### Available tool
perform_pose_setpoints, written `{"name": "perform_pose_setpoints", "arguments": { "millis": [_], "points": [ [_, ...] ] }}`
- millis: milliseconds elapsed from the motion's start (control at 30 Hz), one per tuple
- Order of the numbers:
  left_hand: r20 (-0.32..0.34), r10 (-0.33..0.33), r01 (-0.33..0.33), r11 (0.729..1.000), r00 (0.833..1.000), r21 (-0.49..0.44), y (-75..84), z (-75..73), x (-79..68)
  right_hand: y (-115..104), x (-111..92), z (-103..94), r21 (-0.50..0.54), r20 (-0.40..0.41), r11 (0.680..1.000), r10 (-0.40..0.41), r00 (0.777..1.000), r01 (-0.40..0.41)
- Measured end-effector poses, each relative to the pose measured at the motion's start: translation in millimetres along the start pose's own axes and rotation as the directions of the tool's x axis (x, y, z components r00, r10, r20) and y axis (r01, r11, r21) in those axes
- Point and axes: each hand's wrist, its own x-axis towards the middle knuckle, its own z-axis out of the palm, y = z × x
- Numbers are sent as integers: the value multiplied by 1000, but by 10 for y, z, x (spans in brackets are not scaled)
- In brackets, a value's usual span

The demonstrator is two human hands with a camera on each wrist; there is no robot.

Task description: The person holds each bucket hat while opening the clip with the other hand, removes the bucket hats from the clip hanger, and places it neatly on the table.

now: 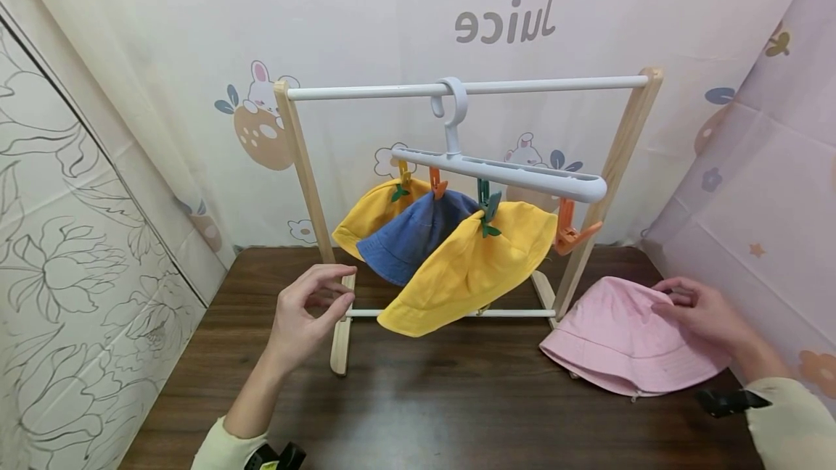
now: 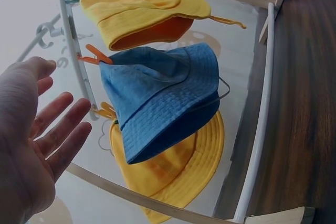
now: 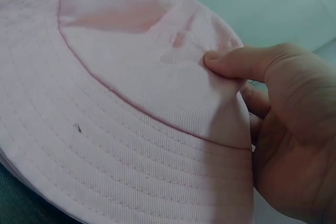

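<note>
My right hand (image 1: 702, 314) pinches the crown of a pink bucket hat (image 1: 617, 339) at the right of the table; in the right wrist view its thumb (image 3: 226, 64) presses the cloth and the other fingers go behind it. My left hand (image 1: 310, 314) holds nothing, fingers loosely bent, near the left post of a small rack. From a grey clip hanger (image 1: 503, 169) hang a yellow hat (image 1: 477, 260) by a green clip (image 1: 486, 198), a blue hat (image 1: 418, 234) by an orange clip and another yellow hat (image 1: 366, 212) by a yellow clip. An orange clip (image 1: 570, 231) at the near end holds nothing.
The rack has wooden legs (image 1: 303, 172), a white top bar (image 1: 555, 84) bearing the hanger's hook, and a low white bar (image 1: 516, 313). It stands on a dark wooden table (image 1: 424, 412). Patterned curtains (image 1: 366, 13) enclose the back and sides.
</note>
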Motion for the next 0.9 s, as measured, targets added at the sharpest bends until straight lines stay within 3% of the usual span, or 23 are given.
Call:
{"name": "perform_pose_setpoints", "arguments": {
  "millis": [267,567,900],
  "points": [
    [8,-7,7,1000,1000,-13,8,13,6,-5,22,25,-89,-27,996,-3,1000,1],
    [-14,58,-58,998,998,-28,1,62,24,-16,57,6,-154,-6,987,39,999,-39],
    [10,1,0,1000,1000,-18,34,64,31,38,52,40,-120,-17,992,37,999,-39]
  ]
}}
